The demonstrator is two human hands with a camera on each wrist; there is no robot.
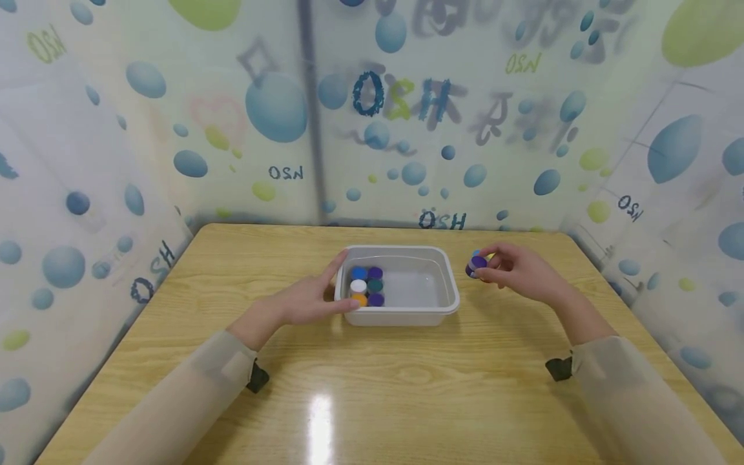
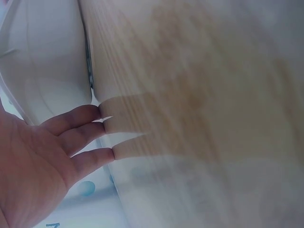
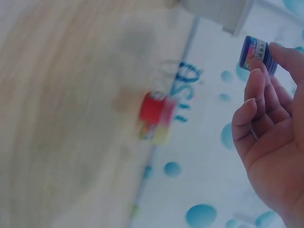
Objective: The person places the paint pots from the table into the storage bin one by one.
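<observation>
purple-lidded pot held beside the tub

the right hand (image 1: 520, 271) pinched a small purple-lidded pot (image 1: 477, 265) in its fingertips, lifted off the tabletop (image 1: 407, 387) just right of the grey tub (image 1: 447, 287), toward the far right corner. the pot lay tipped on its side, short axis level, lid facing left toward the tub. the left hand (image 1: 308, 300), fingers straight, pressed against the tub's left wall.
</observation>
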